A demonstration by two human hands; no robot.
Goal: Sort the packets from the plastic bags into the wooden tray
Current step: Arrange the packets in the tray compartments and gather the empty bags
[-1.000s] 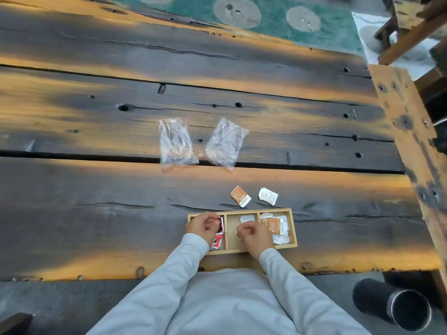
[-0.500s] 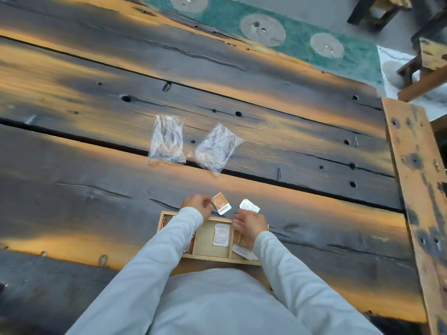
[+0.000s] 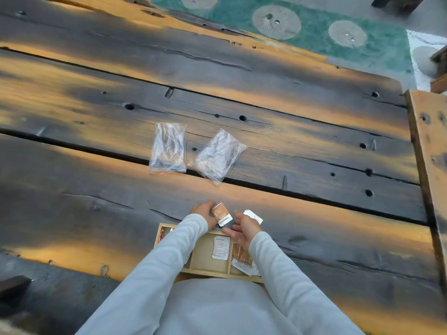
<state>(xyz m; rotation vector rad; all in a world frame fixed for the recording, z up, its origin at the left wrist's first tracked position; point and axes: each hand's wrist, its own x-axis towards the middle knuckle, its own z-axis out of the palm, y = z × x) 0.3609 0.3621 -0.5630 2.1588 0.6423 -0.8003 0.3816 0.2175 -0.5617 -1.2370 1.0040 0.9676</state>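
A wooden tray (image 3: 205,269) with three compartments lies at the table's near edge, partly under my forearms. Its middle compartment holds a white packet (image 3: 220,247); the right one holds an orange packet (image 3: 241,256) over white ones; red packets peek out in the left one. My left hand (image 3: 205,211) pinches an orange-and-white packet (image 3: 222,214) just beyond the tray. My right hand (image 3: 242,229) hovers open beside it, fingers spread. A white packet (image 3: 254,216) lies on the table behind that hand. Two clear plastic bags (image 3: 168,148) (image 3: 219,155) lie flat farther away.
The table is made of dark, scorched planks (image 3: 314,146) with gaps and holes. A raised wooden beam (image 3: 430,151) runs along its right side. A green rug (image 3: 314,27) lies on the floor past the far edge.
Both hands left the tray and reached forward. My left hand took hold of the orange-and-white packet; my right hand opened beside the white one. The camera tilted.
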